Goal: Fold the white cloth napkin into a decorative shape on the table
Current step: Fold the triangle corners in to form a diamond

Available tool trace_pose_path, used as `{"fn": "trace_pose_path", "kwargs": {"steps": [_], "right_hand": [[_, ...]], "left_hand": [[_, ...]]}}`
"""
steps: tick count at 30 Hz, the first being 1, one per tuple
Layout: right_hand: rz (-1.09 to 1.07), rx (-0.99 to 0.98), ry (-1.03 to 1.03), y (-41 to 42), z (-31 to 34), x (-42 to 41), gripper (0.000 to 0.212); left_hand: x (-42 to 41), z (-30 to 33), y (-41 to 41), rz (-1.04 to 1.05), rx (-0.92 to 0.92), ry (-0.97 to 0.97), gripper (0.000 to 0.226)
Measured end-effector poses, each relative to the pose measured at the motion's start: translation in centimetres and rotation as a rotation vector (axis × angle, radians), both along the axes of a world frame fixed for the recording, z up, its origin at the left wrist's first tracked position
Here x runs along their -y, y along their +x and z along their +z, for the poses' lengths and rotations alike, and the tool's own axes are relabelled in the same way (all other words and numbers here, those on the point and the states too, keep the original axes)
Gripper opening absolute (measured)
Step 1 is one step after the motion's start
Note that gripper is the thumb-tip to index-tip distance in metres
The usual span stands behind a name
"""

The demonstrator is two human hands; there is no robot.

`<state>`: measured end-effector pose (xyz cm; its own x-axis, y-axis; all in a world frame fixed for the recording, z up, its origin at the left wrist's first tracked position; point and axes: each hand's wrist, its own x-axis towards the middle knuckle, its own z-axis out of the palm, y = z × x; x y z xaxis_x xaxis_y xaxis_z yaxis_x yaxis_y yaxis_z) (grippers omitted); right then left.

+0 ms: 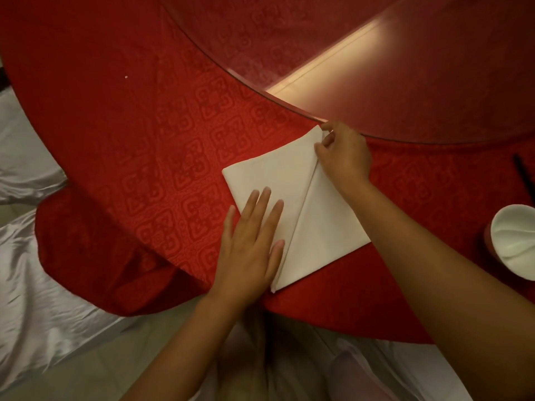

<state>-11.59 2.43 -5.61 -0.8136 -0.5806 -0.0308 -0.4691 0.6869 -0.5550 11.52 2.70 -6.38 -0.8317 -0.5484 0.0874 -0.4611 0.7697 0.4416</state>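
A white bowl (514,241) sits beside a round glass turntable (405,68).

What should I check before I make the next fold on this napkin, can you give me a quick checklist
1. Napkin lies flat on the tablecloth: ok, no bunching shows.
2. Left hand pins the near left half: ok, fingers straight and flat on the cloth.
3. Right hand has the far corner: ok, fingertips pinch it beside the glass turntable.
4. Centre crease runs straight from far corner to near corner: ok.
5. Edges under the right forearm line up: cannot tell, the arm hides them.
6. Bowl is out of the way: ok, it sits apart at the right edge.
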Motion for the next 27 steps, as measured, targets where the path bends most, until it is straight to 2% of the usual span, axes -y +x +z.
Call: {"fn": "trace_pose_path", "kwargs": {"steps": [3,5,7,9,15,20,25,27], "right_hand": [[0.102,-0.327,0.054,0.8,-0.5,-0.7,0.041],[0.247,-0.467,0.067,1.5,-0.9,-1.2,0.048],[0.453,-0.447,0.201,1.9,-1.9,-2.0,0.054],[0.558,-0.362,0.334,1.8,-3.2,-2.7,0.057],[0.533,-0.362,0.355,1.8,-4.2,-3.0,0.059],[0.520,-0.360,0.355,1.9,-4.4,-2.9,0.060],[0.503,-0.354,0.357,2.0,-4.2,-2.8,0.061],[0.494,-0.360,0.356,2.1,-4.2,-2.9,0.061]], "left_hand": [[0.4,-0.7,-1.5,-0.019,0.131,-0.054,0.058],[0.4,-1.0,-2.2,-0.011,0.158,-0.081,0.061],[0.5,-1.2,-2.9,0.014,0.140,-0.094,0.062],[1.2,-1.3,-4.1,0.030,0.132,-0.111,0.062],[4.5,-2.7,-6.5,0.057,0.268,-0.067,0.063],[5.6,-3.4,-3.9,0.068,0.288,-0.055,0.067],[5.2,-2.6,-0.6,0.072,0.383,-0.049,0.077],[5.0,-2.1,-0.3,0.055,0.359,-0.058,0.077]]}}
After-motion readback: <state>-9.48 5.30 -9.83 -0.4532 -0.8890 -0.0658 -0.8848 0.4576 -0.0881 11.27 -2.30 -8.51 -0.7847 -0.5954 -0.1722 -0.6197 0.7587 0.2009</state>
